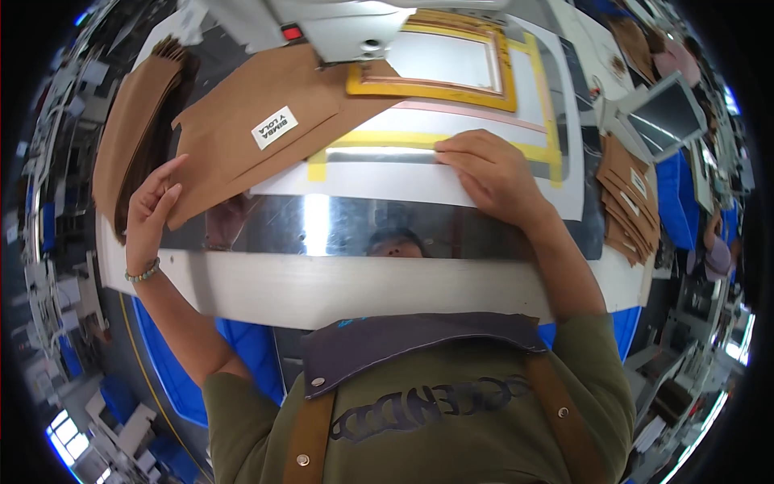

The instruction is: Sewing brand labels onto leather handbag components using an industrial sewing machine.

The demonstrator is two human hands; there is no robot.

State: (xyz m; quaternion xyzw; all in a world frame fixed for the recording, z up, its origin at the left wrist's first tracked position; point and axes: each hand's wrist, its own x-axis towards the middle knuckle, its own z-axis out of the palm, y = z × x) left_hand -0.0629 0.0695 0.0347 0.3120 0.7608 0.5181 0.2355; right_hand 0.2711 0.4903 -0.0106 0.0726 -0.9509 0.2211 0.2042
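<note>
A flat brown panel (242, 157), leather-like, with a white printed label (274, 127), lies slanted at the left of the worktop, its upper end under the white machine head (343, 28). My left hand (153, 202) grips the panel's left edge between thumb and fingers. My right hand (492, 173) has its fingers pressed together, tips on the yellow tape border (387, 139) of a white sheet (371, 179). Whether anything is between those fingertips is hidden. Beyond it, a yellow rectangular frame (513, 77) lies flat, its left part close to the panel.
A thick folded stack of brown panels (133, 137) stands left of my left hand. More labelled brown pieces (629, 202) lie at the right edge, near a grey screen (665, 117). A shiny metal plate (347, 230) runs along the front. Blue bins (173, 359) sit below the table.
</note>
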